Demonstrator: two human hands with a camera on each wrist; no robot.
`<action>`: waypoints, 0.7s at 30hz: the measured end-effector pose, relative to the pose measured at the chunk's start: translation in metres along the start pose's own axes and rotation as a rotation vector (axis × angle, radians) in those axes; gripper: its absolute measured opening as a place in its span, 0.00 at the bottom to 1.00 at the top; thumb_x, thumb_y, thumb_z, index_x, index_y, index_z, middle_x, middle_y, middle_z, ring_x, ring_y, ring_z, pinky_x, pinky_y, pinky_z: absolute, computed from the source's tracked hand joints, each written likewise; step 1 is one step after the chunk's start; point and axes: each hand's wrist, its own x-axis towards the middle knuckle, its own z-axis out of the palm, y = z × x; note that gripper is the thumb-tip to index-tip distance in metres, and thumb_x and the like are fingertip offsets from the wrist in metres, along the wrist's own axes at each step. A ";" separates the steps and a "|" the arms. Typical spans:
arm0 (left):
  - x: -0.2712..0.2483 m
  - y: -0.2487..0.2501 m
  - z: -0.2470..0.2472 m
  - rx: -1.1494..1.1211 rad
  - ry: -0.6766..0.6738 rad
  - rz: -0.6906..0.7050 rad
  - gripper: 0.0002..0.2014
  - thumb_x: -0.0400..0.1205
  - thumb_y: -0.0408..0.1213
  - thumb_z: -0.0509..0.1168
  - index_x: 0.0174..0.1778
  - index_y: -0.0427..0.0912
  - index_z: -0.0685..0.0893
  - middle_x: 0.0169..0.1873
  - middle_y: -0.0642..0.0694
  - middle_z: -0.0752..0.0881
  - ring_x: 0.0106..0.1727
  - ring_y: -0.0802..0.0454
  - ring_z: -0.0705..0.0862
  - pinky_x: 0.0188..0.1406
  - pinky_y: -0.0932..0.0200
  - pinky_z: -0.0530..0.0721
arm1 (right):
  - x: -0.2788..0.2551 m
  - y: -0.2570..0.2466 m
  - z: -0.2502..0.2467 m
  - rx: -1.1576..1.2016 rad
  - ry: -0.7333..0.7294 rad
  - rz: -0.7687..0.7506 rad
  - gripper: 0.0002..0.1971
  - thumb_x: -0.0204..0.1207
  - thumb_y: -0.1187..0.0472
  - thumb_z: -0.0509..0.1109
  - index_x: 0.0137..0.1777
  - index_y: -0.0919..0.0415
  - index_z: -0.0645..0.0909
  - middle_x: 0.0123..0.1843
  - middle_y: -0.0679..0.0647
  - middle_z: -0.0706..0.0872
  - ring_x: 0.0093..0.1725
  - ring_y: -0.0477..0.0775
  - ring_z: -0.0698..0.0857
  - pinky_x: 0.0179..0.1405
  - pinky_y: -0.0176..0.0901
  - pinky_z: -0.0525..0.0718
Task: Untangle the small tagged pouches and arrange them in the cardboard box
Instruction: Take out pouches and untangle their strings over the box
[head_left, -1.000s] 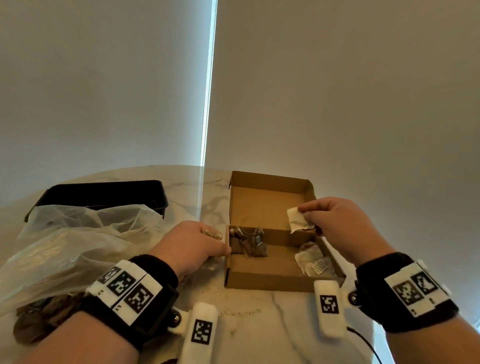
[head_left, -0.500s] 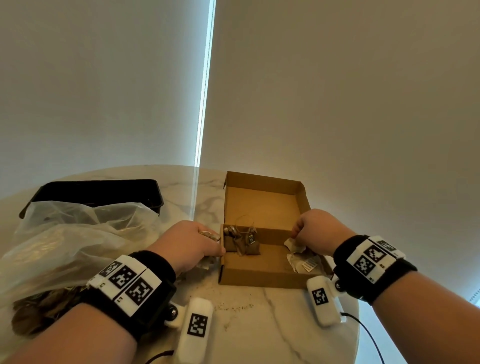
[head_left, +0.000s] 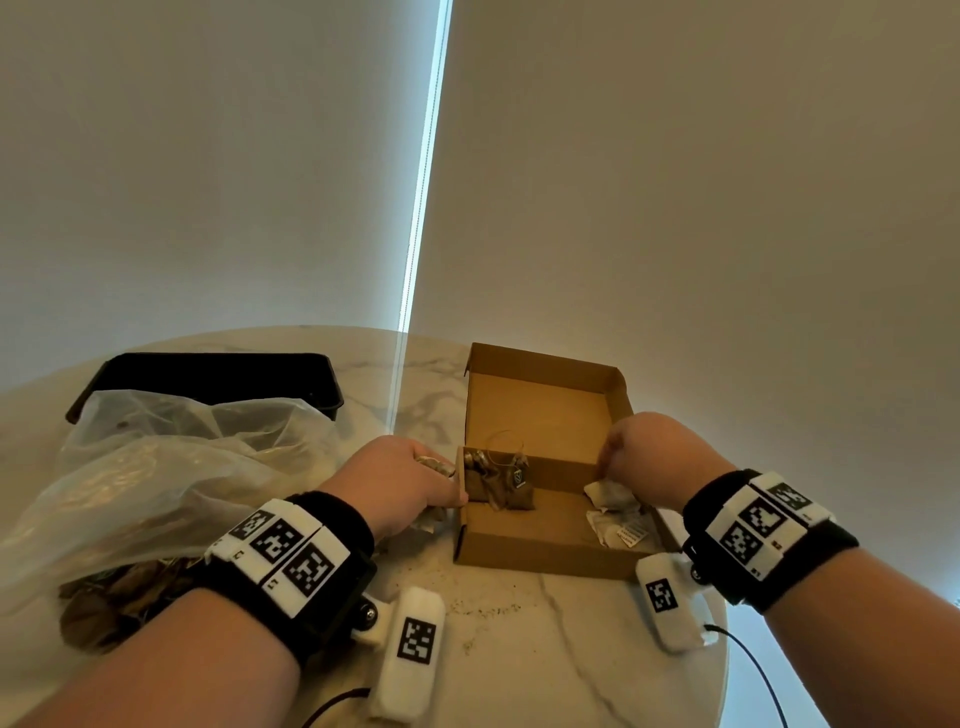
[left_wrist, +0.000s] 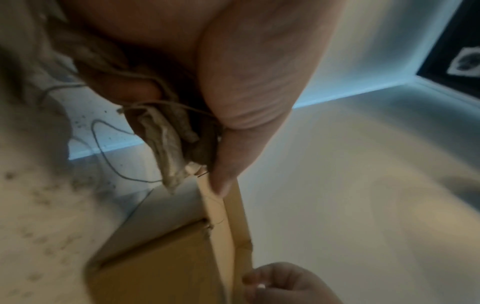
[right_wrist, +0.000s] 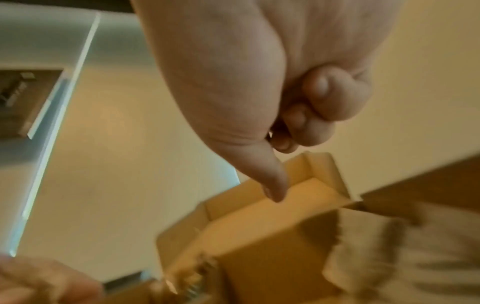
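Note:
An open cardboard box (head_left: 545, 558) lies on the marble table. Brown pouches (head_left: 511, 488) with strings stand in its back left corner. White tagged pouches (head_left: 615, 512) lie at its right end. My left hand (head_left: 447, 483) is at the box's left wall and grips a bundle of pouches (left_wrist: 166, 148) with trailing strings, its thumb pressing on the wall's edge (left_wrist: 221, 216). My right hand (head_left: 613, 457) hovers over the white pouches. In the right wrist view its fingers (right_wrist: 311, 115) are curled with nothing in them, thumb pointing down at the box (right_wrist: 259, 226).
A crumpled clear plastic bag (head_left: 156, 483) holding more brown pouches (head_left: 104, 597) lies at the left, with a black tray (head_left: 208, 374) behind it. Crumbs (head_left: 483, 608) dot the table in front of the box. The round table's edge (head_left: 722, 649) runs close to the box's right side.
My right hand brought a white pouch down from above the box to its right end and no longer holds it. The left hand has stayed at the left wall.

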 end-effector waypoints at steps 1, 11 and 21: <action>0.000 0.000 -0.002 -0.045 0.008 -0.003 0.09 0.77 0.45 0.76 0.47 0.45 0.88 0.42 0.47 0.90 0.41 0.53 0.87 0.40 0.62 0.85 | -0.006 -0.007 -0.005 0.144 0.049 -0.021 0.07 0.82 0.59 0.68 0.54 0.51 0.87 0.54 0.48 0.88 0.57 0.50 0.86 0.60 0.43 0.83; 0.002 0.010 -0.025 -1.052 -0.052 -0.152 0.22 0.81 0.57 0.66 0.61 0.44 0.89 0.30 0.45 0.82 0.25 0.51 0.75 0.18 0.64 0.69 | -0.033 -0.111 -0.020 1.390 0.013 -0.171 0.05 0.79 0.53 0.74 0.47 0.53 0.89 0.36 0.50 0.81 0.36 0.52 0.77 0.33 0.42 0.78; 0.007 0.003 -0.030 -1.253 -0.292 -0.114 0.29 0.73 0.57 0.69 0.63 0.40 0.87 0.39 0.42 0.84 0.24 0.50 0.78 0.21 0.67 0.70 | -0.013 -0.112 0.026 1.466 -0.044 -0.310 0.15 0.82 0.65 0.67 0.55 0.45 0.88 0.48 0.53 0.88 0.40 0.51 0.84 0.42 0.45 0.88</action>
